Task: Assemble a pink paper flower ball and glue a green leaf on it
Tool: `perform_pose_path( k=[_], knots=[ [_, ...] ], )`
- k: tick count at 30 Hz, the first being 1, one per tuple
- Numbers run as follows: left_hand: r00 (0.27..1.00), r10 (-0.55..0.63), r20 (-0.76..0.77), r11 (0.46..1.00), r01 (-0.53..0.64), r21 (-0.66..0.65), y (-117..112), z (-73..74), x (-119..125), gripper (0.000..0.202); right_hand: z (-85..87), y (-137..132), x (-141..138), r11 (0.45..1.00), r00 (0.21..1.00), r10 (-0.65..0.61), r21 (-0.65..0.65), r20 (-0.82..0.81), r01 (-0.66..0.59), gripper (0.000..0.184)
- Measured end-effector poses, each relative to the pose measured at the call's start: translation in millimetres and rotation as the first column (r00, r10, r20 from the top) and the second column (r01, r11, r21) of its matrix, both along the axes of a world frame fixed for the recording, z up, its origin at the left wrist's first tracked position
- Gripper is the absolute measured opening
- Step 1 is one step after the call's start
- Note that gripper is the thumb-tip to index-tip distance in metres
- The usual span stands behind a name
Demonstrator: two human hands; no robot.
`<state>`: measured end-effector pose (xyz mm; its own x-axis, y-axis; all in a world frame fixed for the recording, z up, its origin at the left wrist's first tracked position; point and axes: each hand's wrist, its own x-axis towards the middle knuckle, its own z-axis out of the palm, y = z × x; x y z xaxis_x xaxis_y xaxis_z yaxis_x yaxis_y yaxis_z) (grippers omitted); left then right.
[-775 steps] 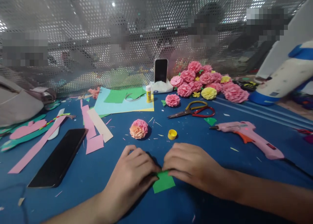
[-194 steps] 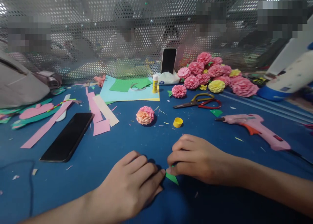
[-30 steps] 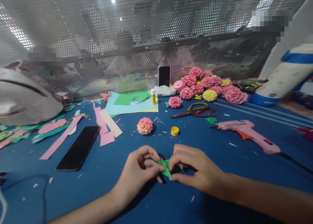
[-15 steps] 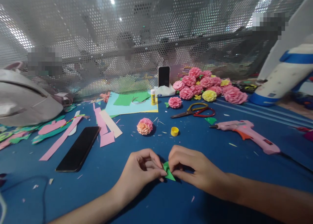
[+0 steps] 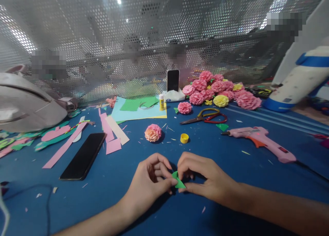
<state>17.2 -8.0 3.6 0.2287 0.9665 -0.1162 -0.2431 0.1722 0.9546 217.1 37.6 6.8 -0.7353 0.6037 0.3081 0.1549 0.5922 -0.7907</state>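
A small folded piece of green paper [image 5: 178, 181] is pinched between my left hand [image 5: 150, 184] and my right hand [image 5: 204, 178], low over the blue table [image 5: 108, 191]. Both hands are closed on it, thumbs and fingertips meeting at its edges. Beyond them lie a pink-orange paper flower [image 5: 152, 132] and a yellow cap [image 5: 184, 138].
A black phone [image 5: 83, 156] and pink paper strips [image 5: 110, 134] lie to the left. Scissors [image 5: 204, 116], a pink glue gun [image 5: 259, 141] and a heap of pink and yellow paper flowers [image 5: 218, 92] are to the right. Coloured sheets [image 5: 138, 107], a glue stick [image 5: 161, 101] and a propped phone [image 5: 173, 80] stand by the perforated screen.
The green paper went from a flat square to a small folded triangle. In the last second my fingers shifted a little on it; the hands stayed in place.
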Motion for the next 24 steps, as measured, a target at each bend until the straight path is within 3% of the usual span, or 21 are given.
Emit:
perform_pose_path(
  k=[16, 24],
  knots=[
    [1.0, 0.029, -0.011, 0.998, -0.028, 0.053, -5.1, -1.9, 4.4, 0.026, 3.5, -0.2, -8.0, 0.966, 0.992, -0.052, -0.247, 0.118, 0.08, 0.021],
    [0.999, 0.028, 0.027, 0.999, -0.029, 0.039, -4.6, -3.4, 5.3, 0.037, 4.2, -1.4, -7.9, 0.989, 0.987, 0.023, -0.147, 0.159, 0.001, 0.023]
  ],
)
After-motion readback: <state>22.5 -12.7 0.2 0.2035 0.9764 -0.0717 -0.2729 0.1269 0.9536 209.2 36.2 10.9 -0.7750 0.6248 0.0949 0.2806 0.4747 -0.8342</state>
